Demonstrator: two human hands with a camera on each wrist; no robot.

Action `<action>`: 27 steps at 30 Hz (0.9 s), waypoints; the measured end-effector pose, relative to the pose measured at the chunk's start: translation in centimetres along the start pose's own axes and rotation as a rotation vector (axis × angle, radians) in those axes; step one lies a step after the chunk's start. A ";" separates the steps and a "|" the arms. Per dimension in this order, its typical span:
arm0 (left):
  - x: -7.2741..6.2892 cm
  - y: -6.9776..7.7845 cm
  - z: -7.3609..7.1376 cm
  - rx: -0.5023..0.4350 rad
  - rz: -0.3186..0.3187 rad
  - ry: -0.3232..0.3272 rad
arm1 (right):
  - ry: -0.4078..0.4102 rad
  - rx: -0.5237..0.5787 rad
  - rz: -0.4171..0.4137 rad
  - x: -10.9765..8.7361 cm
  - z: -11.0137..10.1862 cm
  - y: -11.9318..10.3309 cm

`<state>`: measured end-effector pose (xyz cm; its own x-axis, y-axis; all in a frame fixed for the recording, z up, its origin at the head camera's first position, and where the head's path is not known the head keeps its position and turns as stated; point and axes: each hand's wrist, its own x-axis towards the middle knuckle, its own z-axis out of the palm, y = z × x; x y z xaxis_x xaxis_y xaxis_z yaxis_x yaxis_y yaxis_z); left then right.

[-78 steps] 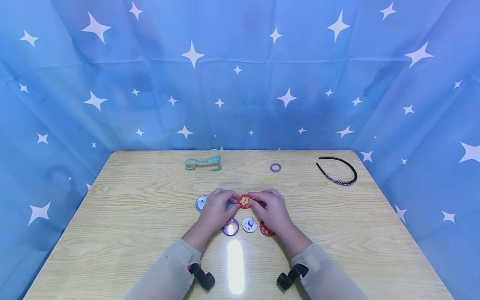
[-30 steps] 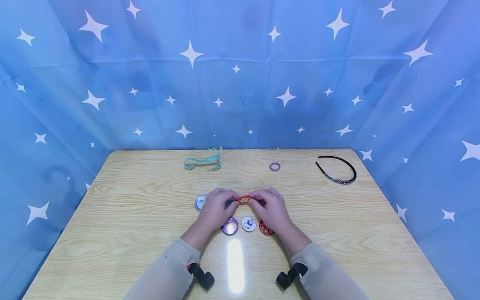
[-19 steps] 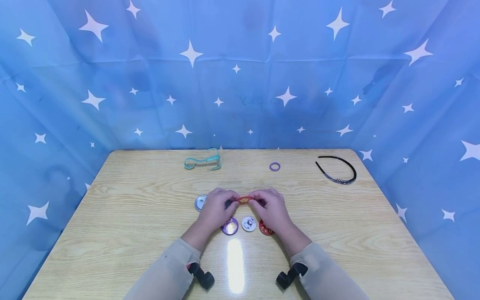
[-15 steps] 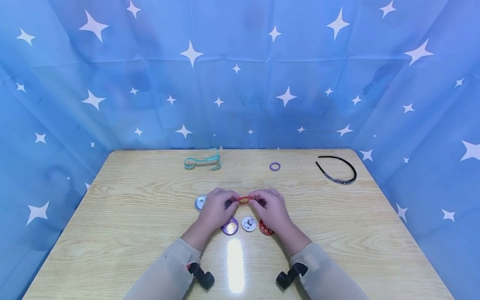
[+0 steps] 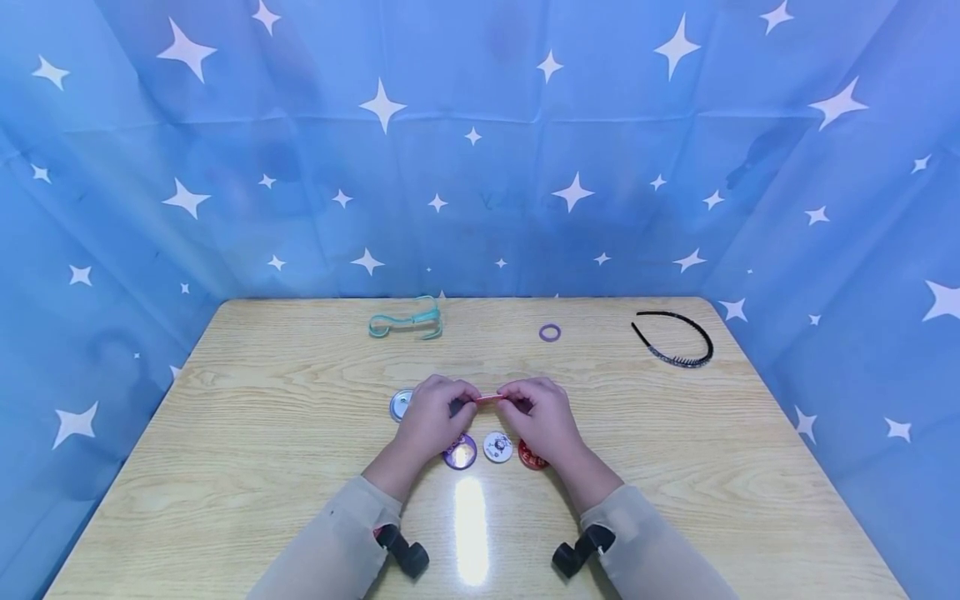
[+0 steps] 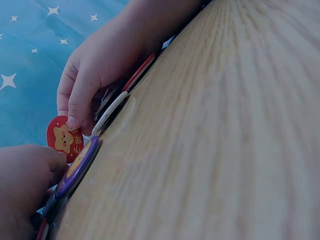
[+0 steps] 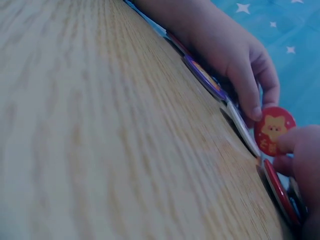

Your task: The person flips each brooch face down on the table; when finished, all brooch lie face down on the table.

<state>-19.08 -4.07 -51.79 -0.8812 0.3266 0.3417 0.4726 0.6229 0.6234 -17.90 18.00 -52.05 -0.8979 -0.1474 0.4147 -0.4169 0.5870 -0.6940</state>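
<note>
A round red badge [image 5: 491, 398] with a yellow star figure is pinched by its two sides, my left hand [image 5: 438, 417] on one edge and my right hand [image 5: 542, 419] on the other. From the head it appears nearly edge-on, while its printed face shows as a red disc [image 6: 64, 139] in the left wrist view. Nearer to me lie a purple badge [image 5: 460, 452], a white badge [image 5: 498, 447] and another red badge [image 5: 531, 455], the last partly covered by my right hand. Beside my left hand a silvery round badge [image 5: 401, 405] is partly hidden.
Along the back of the wooden table [image 5: 262, 467] lie a turquoise hooked clip-like piece [image 5: 408, 320], a purple hair tie [image 5: 550, 333] and a black headband [image 5: 701, 342] with teeth. Behind the table hangs a blue curtain [image 5: 480, 167] with white stars.
Between both hands, the red badge has tipped from showing its face toward the head to lying nearly edge-on. The hands have stayed in about the same place.
</note>
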 end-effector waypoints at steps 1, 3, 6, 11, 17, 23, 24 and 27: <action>0.0 0.0 0.0 0.001 -0.007 -0.005 | -0.007 -0.004 0.009 0.0 0.0 0.0; 0.0 0.0 0.0 0.001 -0.017 -0.010 | -0.018 -0.008 0.024 0.0 -0.1 0.0; 0.0 0.0 0.0 -0.001 -0.019 -0.014 | -0.022 -0.012 0.021 0.0 -0.1 -0.2; 0.0 0.0 -0.1 0.009 -0.003 -0.012 | -0.009 -0.002 0.004 0.0 -0.4 -0.9; 0.0 -0.2 0.0 0.011 0.004 -0.012 | -0.013 -0.022 0.036 0.0 -0.4 -1.0; 0.0 -0.2 0.1 0.007 0.007 0.001 | -0.011 -0.024 0.011 0.1 -0.4 -0.8; 0.0 -0.2 0.1 0.008 0.003 -0.004 | -0.011 -0.022 0.008 0.1 -0.4 -0.8; 0.0 -0.2 0.1 0.011 -0.011 -0.020 | -0.010 -0.019 -0.003 0.0 -0.3 -0.6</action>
<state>-19.17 -4.11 -51.93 -0.8866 0.3339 0.3201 0.4626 0.6341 0.6196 -17.61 17.90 -51.40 -0.8981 -0.1571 0.4108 -0.4169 0.6017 -0.6812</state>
